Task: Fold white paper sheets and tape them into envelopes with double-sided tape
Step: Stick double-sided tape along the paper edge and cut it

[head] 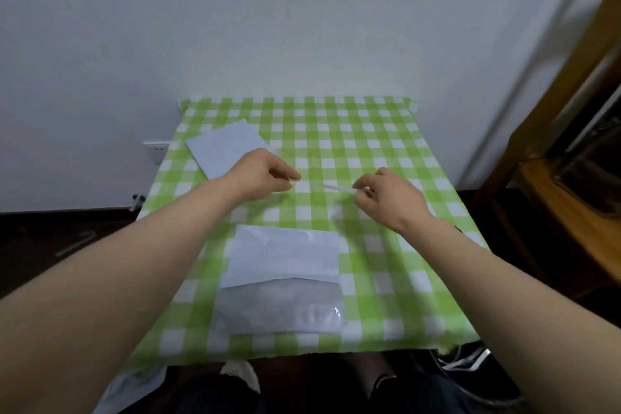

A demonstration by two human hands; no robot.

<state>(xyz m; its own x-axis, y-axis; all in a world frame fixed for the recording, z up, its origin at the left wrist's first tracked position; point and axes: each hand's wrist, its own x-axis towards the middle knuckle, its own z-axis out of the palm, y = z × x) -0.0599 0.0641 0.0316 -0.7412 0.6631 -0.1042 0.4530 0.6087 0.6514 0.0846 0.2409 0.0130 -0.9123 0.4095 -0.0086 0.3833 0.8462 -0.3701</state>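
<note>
I look down at a desk (386,131) with a green and white checked cloth on it. My left grip (260,175) and my right grip (391,198) are bare hands. They are held over the middle of the desk, a little apart.

Each grip is pinching one end of a thin strip of tape (322,185). On each one, the thumb and first finger are pressed together on the strip, and the other fingers are curled in. The strip runs straight from one grip to the other, low over the cloth. I cannot tell if it touches the cloth.

Near me on the desk lies a folded white paper sheet (285,255). It lies flat. Its near edge meets a clear plastic bag (279,309), which is closer to me. I cannot tell which one is on top. Both grips are farther back than this sheet and do not touch it.

At the far left of the desk lies another folded white paper (225,148), turned at a slant. My left grip hides one corner of it.

Behind the desk is a white wall with a socket (156,149) low on the left. Brown wooden furniture (551,218) stands at the right. Past the near edge of the desk I see a white shoe (240,375) on the dark floor.
</note>
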